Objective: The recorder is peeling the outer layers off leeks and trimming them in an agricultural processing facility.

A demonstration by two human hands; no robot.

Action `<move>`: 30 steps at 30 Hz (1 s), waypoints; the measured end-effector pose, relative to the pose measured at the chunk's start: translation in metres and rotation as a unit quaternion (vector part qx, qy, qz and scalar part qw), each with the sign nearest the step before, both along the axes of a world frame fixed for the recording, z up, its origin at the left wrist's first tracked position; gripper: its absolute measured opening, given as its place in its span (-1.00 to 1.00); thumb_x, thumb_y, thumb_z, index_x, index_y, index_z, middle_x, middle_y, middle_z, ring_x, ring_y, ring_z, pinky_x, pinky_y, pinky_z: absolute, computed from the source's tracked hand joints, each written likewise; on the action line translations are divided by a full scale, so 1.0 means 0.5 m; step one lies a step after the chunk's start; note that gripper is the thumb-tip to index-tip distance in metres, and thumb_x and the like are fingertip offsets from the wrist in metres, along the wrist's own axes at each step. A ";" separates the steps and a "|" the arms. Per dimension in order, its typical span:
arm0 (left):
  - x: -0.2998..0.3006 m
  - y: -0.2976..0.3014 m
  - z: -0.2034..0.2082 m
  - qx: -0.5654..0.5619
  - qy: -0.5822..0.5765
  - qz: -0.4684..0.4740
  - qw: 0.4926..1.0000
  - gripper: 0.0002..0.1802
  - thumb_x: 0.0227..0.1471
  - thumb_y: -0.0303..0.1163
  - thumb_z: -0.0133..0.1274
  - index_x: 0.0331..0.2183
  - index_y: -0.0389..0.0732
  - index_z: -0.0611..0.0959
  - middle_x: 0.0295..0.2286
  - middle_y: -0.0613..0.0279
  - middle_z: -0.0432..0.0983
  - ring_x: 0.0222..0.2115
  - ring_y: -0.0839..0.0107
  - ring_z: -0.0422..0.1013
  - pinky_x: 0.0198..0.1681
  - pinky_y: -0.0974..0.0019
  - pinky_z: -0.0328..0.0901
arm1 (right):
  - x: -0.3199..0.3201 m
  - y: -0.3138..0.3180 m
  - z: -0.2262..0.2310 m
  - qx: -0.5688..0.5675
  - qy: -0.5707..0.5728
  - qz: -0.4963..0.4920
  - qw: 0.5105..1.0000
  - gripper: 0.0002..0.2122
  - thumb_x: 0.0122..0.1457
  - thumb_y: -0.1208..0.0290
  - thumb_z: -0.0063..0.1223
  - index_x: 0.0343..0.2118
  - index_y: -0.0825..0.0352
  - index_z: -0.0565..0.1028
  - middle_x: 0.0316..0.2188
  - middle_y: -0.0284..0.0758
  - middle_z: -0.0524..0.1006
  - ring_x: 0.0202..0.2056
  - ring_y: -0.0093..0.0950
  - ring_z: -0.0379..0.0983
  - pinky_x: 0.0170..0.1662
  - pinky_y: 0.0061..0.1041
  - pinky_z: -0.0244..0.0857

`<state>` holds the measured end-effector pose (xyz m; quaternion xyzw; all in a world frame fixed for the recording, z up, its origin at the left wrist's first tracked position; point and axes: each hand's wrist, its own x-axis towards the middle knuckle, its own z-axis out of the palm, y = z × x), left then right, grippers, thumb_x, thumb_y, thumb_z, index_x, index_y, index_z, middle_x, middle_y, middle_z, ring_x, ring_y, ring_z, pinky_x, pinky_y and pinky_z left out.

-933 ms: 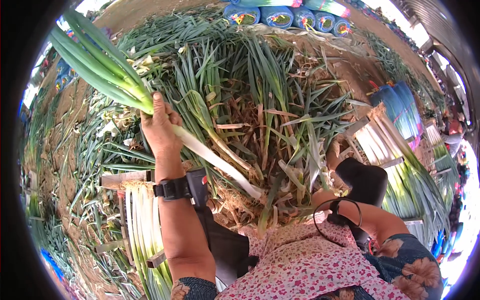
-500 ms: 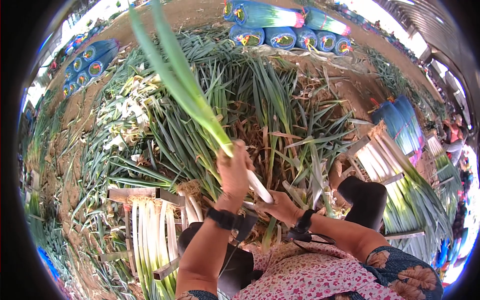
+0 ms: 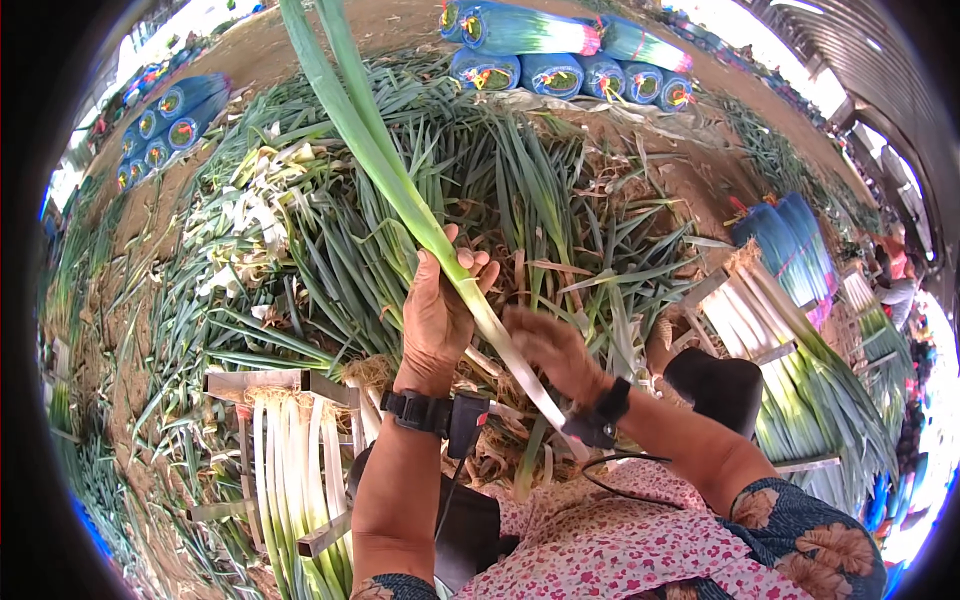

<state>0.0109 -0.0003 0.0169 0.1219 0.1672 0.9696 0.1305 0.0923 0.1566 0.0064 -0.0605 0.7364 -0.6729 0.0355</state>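
The long green onion [image 3: 400, 190] slants from the top down toward the person's lap — the left hand [image 3: 437, 318] is wrapped around its middle, the right hand [image 3: 552, 348] open beside its white end.

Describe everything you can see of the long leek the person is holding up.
The leek is one long stalk, white at the lower end and turning pale green, then deeper green in its flat leaves near the top edge. It slants from upper left down to lower right. The left hand grips it at mid-stalk; the right hand, blurred, touches the white shaft lower down.
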 end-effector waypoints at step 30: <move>-0.049 -0.094 0.076 -0.223 -0.025 0.334 0.915 -0.70 0.16 -0.21 -0.15 -0.15 -0.20 0.36 -0.49 0.26 0.32 -0.55 0.48 0.25 -0.52 0.44 0.22 | 0.185 0.186 -0.187 0.509 -0.104 0.258 0.815 -0.70 0.11 0.12 -0.13 -0.39 0.26 0.49 -0.50 -0.16 0.51 -0.42 -0.13 0.44 -0.38 -0.24 0.31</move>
